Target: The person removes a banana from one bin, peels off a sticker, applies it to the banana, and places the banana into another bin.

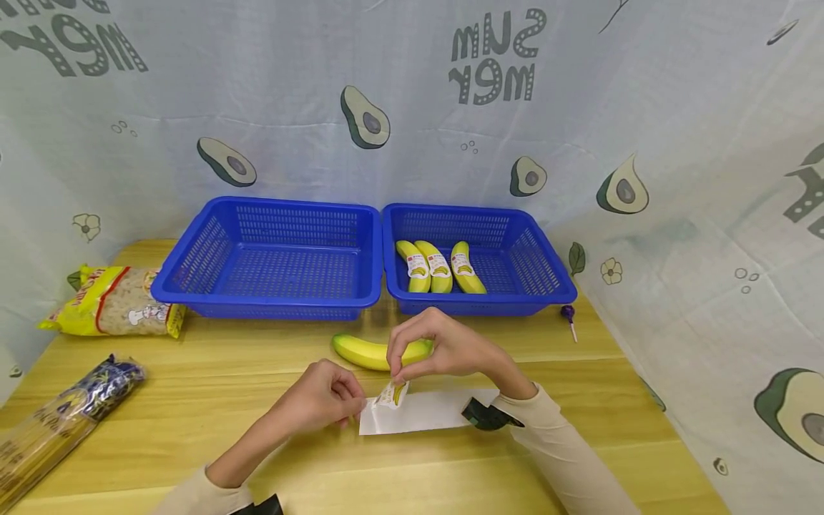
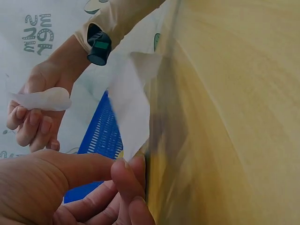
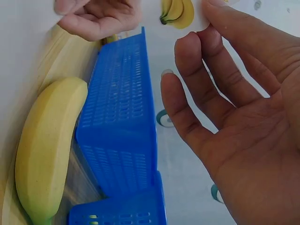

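Note:
My left hand [image 1: 322, 397] pinches the left end of a white paper strip [image 1: 428, 413] between thumb and forefinger. My right hand [image 1: 447, 348] holds a white sticker [image 1: 392, 394] with a banana picture by its edge, over the strip's left part. In the left wrist view the sticker [image 2: 47, 99] hangs curved and apart from the bent strip [image 2: 131, 108]. A yellow banana [image 1: 362, 352] lies on the table just behind the strip, partly covered by my right hand; the side that shows has no label.
Two blue baskets stand behind: the left one [image 1: 290, 304] and the right one [image 1: 502, 300], which holds 3 labelled bananas [image 1: 440, 268]. At left lie a yellow food bag [image 1: 122, 304] and a packet of long noodles [image 1: 64, 422]. A purple lollipop [image 1: 569, 315] lies at right.

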{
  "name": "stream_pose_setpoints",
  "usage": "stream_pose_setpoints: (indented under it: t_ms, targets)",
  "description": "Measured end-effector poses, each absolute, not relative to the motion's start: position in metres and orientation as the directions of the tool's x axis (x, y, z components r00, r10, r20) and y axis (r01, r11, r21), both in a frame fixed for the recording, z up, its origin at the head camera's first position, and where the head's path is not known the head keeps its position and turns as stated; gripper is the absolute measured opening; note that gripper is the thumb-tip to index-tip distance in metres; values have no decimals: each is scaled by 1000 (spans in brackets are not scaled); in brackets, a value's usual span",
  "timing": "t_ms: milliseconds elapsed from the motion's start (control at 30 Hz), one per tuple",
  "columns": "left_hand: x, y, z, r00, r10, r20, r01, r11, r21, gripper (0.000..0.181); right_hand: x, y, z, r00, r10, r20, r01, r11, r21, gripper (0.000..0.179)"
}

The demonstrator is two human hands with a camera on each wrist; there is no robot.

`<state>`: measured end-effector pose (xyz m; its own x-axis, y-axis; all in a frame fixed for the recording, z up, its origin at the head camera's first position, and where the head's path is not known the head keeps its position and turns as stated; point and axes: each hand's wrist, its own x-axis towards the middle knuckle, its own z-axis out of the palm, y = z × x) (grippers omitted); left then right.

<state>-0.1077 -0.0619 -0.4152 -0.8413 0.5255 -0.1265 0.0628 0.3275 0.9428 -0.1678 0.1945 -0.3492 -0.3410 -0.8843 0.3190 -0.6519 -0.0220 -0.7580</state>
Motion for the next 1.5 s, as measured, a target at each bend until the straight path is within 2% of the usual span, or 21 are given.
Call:
stream_pose_setpoints:
  t_ms: [200, 633, 867, 1133, 1300, 1500]
  targets:
    - [-102, -61, -420, -844, 519, -136, 94, 393, 915, 12, -172, 193, -347, -353, -892, 281, -641, 12, -767, 9]
    - [-99, -62, -415, -862, 503, -68, 260, 553, 792, 15, -184, 188, -347, -385, -890, 246, -611, 45, -791, 10]
    - [-113, -73, -405, -860, 499, 110, 355, 428, 831, 5, -190, 188, -354, -413, -877, 244, -589, 53, -806, 9]
    - [-118, -78, -393, -871, 471, 141, 278, 233, 932, 14, -193, 190, -363, -470, -857, 212, -557, 101, -824, 9]
    - [-119, -69, -391, -897, 408, 171, 294, 260, 920, 6, -192, 191, -364, -501, -843, 193, -544, 133, -829, 8]
    - [-120, -61, -388, -909, 379, 172, 292, 284, 913, 4, -193, 191, -365, -513, -840, 178, -532, 148, -834, 5]
